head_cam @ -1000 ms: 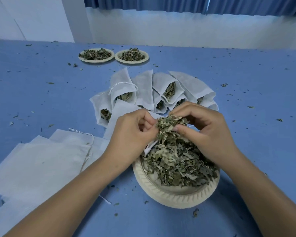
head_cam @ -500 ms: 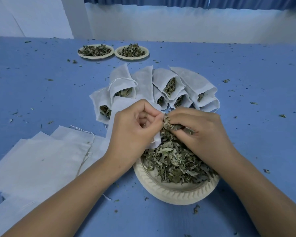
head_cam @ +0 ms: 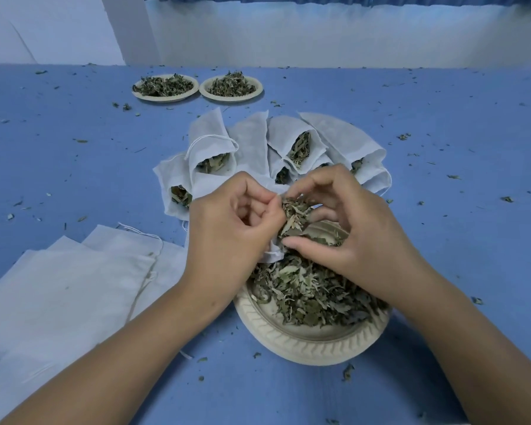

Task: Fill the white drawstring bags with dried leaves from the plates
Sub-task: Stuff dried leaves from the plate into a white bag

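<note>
A cream plate (head_cam: 304,342) heaped with dried leaves (head_cam: 313,289) sits just in front of me. Over its far edge my left hand (head_cam: 230,228) pinches the mouth of a white drawstring bag (head_cam: 272,256), most of it hidden under the hand. My right hand (head_cam: 350,228) holds a clump of dried leaves (head_cam: 295,216) at that bag's mouth, fingers curled round it. Behind the hands several filled white bags (head_cam: 292,142) lie fanned out with leaves showing at their mouths.
A stack of flat white bags (head_cam: 74,286) lies at the left. Two more plates of leaves (head_cam: 166,87) (head_cam: 231,87) stand at the far side of the blue table (head_cam: 457,210). Leaf crumbs are scattered over the cloth. A white wall rises behind.
My right hand has brought a clump of leaves from the plate up against the mouth of the bag in my left hand. The fingers have spread a little around it.
</note>
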The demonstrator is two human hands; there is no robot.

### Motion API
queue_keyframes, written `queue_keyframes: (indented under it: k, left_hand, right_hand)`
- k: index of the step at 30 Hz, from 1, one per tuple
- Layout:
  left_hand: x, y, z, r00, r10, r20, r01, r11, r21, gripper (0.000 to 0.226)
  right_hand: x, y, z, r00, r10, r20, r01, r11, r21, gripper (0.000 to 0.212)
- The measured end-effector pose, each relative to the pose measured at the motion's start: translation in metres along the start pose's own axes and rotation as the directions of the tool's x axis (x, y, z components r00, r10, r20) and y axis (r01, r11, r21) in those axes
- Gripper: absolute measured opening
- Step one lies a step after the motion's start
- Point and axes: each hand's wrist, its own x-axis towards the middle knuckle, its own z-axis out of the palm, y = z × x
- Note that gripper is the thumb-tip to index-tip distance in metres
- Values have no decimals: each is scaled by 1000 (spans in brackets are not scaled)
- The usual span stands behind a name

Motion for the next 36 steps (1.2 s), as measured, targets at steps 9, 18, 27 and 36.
queue_keyframes:
  k: [9,18,27,36]
  left_hand:
    - [-2,3,2,996,64,56,-62,997,-46,14]
    - [2,4,-1,997,67,-27,-68,995,-70,16]
    - [6,5,-6,995,25,-93,-29,999,-43,15]
    - [1,12,-6,997,73,25,-69,990,-124,17]
  right_hand:
    - [-1,2,16,972,-211,-104,166,930,-329,16]
    - [-1,-2,11,949,-265,-170,231,953,-197,9]
    - [-1,-4,-1,957,-241,-163,195,947,-254,18]
    - [-1,-2,7,965,-230,129,263,864,-430,52]
